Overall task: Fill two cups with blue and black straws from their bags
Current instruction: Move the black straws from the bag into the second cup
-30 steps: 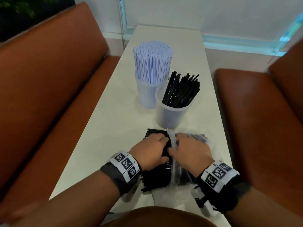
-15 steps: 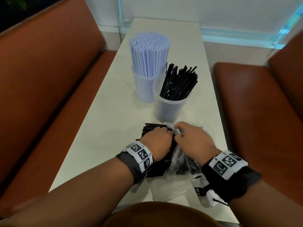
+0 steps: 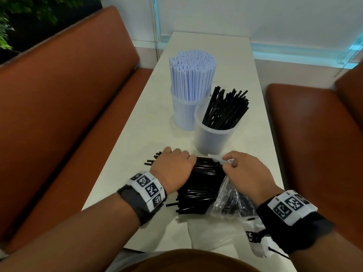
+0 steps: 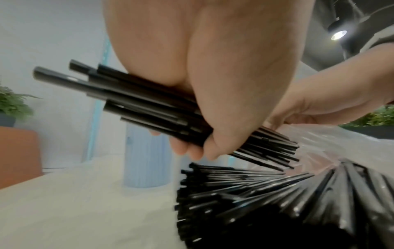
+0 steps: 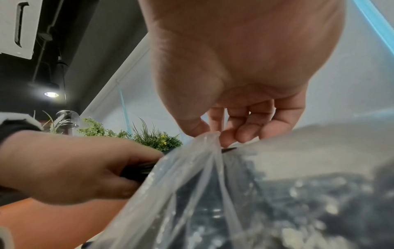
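Observation:
Near the table's front edge lies a clear plastic bag (image 3: 225,195) with a heap of black straws (image 3: 198,191) spilling out to the left. My left hand (image 3: 172,165) grips a bundle of black straws (image 4: 149,104) just above the heap. My right hand (image 3: 245,169) pinches the bag's upper edge (image 5: 213,139) and holds it up. Behind them stand two translucent cups: the far one (image 3: 182,112) is packed with blue straws (image 3: 192,75), the near one (image 3: 212,138) holds black straws (image 3: 225,110) leaning right.
The narrow white table (image 3: 137,154) runs away from me between two brown leather benches, left (image 3: 59,107) and right (image 3: 314,134). A white wall and a light-blue window frame (image 3: 294,54) close the far end. Green plants (image 3: 23,8) sit top left.
My left hand has slid left with a bundle of black straws, away from the bag's mouth. My right hand has shifted right, still pinching the bag's edge.

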### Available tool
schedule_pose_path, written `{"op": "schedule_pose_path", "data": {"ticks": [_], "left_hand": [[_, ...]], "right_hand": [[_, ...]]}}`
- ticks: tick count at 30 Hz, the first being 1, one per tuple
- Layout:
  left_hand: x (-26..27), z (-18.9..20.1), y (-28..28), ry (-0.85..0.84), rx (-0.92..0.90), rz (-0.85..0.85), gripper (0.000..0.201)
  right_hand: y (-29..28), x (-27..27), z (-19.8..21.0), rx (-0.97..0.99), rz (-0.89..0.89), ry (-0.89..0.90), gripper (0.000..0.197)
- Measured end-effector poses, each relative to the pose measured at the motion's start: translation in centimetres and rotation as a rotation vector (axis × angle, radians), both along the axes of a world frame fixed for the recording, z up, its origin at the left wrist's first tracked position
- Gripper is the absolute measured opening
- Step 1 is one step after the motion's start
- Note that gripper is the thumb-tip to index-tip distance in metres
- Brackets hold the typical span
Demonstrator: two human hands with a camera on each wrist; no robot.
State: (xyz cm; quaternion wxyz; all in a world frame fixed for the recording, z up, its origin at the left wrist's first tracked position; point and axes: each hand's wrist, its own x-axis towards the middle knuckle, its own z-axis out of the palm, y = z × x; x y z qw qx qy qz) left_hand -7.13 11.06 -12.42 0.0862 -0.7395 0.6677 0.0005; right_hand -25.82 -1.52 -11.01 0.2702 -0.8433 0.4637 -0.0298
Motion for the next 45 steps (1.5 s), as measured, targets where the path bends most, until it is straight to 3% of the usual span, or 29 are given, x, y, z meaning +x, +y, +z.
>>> {"op": "schedule_pose_path", "data": {"ticks": [6, 8, 10, 14, 17, 20, 25, 27, 29, 32, 34, 36, 38, 45], "left_hand": [[5.7, 0.4, 3.1, 0.012, 0.042, 0.105, 0.026], [6.9, 0.8, 3.7, 0.052, 0.012, 0.140, 0.022], [7.3, 1.2, 3.8, 0.115, -0.057, 0.154, 0.017], [5.7, 2.2, 3.0, 0.274, -0.199, 0.124, 0.022], [3.4, 2.8, 1.7, 0.316, -0.272, 0.026, 0.027], [2.5, 3.3, 0.7, 0.307, -0.332, 0.047, 0.024], [0.7, 3.1, -0.7, 0.331, -0.360, 0.033, 0.033], [0.7, 3.0, -1.2, 0.388, -0.354, 0.062, 0.030], [1.6, 3.4, -1.4, 0.594, -0.397, 0.175, 0.021], [2.1, 5.6, -2.1, 1.191, -0.699, 0.283, 0.012], [1.7, 8.0, -2.8, 1.624, -0.954, 0.217, 0.017], [1.6, 9.5, -3.6, 1.919, -1.096, 0.137, 0.025], [1.0, 10.2, -4.4, 2.052, -1.145, 0.136, 0.022], [-1.5, 9.4, -6.0, 2.016, -1.121, 0.305, 0.017]], "right_hand": [[-0.4, 0.4, -0.6, -0.010, 0.020, 0.038, 0.025], [-0.3, 0.9, -0.6, -0.054, 0.026, -0.050, 0.031], [-0.1, 1.6, -0.1, -0.058, -0.006, -0.293, 0.036], [1.0, 3.6, 1.8, 0.210, -0.144, -0.873, 0.036], [1.9, 5.3, 2.6, 0.362, -0.140, -0.934, 0.037], [1.9, 5.6, 3.3, 0.304, -0.260, -1.085, 0.023], [2.5, 5.6, 2.4, 0.260, -0.124, -0.898, 0.029], [2.1, 5.9, 2.4, 0.390, -0.236, -1.056, 0.026], [1.1, 5.8, 2.6, 0.631, -0.384, -1.196, 0.035], [0.5, 5.5, 2.3, 0.816, -0.469, -1.147, 0.047], [0.6, 5.5, 2.1, 0.913, -0.506, -1.103, 0.051], [0.7, 5.6, 2.3, 1.009, -0.539, -1.092, 0.057], [0.8, 5.8, 2.6, 1.089, -0.533, -1.115, 0.064], [0.2, 5.3, 2.5, 1.231, -0.427, -1.131, 0.070]]}}
